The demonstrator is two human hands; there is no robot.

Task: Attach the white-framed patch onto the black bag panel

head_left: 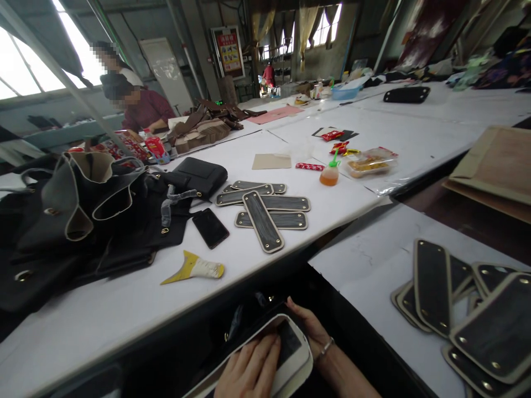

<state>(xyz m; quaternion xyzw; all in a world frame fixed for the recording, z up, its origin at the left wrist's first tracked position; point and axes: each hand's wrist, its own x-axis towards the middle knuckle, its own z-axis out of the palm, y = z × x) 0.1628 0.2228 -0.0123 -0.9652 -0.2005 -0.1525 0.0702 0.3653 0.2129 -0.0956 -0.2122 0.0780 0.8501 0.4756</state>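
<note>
My left hand (249,369) lies flat on a dark leather piece (286,345) with a pale edge, fingers together and stretched out along its top. My right hand (311,329) comes in from the 3 o'clock side and grips the far end of the same piece, fingers curled over its rim; a bracelet (326,348) sits at that wrist. The piece is at the 6 o'clock edge of my view, low down in the dark gap below the table (124,309).

On the white table toward 12 o'clock lies a loose fan of long dark straps (265,213) with pale borders. Just beside them at 10 o'clock is a black phone (210,227), and nearer me a yellow and white scraper (194,268). At 9 o'clock a heap of black bags (83,215) covers the table's left end. Farther out at 1 o'clock stand a small orange bottle (330,174) and a clear packet of snacks (371,161). At 4 o'clock, on a second white surface, a pile of wider dark panels (468,309) overlaps. At 11 o'clock, well apart from me, a person in a dark red top (145,108) bends over the table.
</note>
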